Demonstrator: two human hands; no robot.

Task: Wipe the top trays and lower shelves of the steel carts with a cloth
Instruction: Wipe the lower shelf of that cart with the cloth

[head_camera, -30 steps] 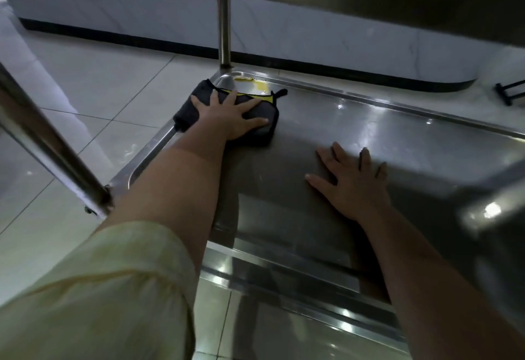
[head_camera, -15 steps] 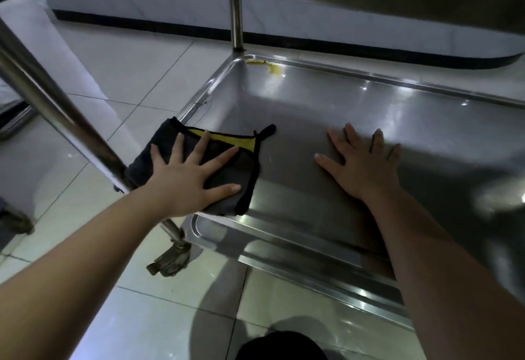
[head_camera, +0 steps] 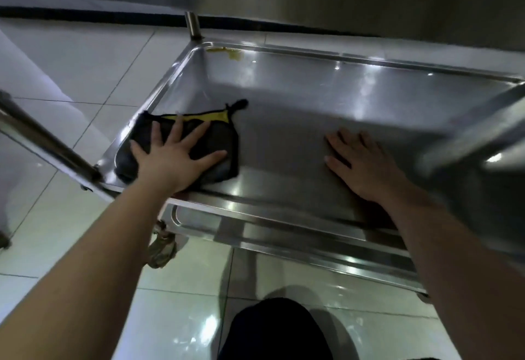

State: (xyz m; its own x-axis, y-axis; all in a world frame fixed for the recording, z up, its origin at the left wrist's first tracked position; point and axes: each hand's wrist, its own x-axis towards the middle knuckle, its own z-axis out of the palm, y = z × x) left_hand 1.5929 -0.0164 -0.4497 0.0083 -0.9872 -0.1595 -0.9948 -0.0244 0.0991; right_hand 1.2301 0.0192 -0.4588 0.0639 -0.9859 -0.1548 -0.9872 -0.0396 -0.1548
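The pale tiled floor (head_camera: 71, 61) spreads under a steel cart whose lower shelf (head_camera: 298, 121) fills the middle of the view. A slanted steel post (head_camera: 48, 143) meets the shelf's 8 o'clock corner. There the dark cloth (head_camera: 224, 143), yellow-edged on its far side, lies flat under the left hand (head_camera: 173, 158), which presses it with fingers spread. The right hand (head_camera: 366, 166) rests flat on bare steel toward 4 o'clock, fingers straight and slightly apart. A yellow smear (head_camera: 227, 52) marks the 11 o'clock corner.

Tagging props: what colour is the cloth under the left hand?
Cloth: dark grey-black, yellow strip along its far edge; head view.
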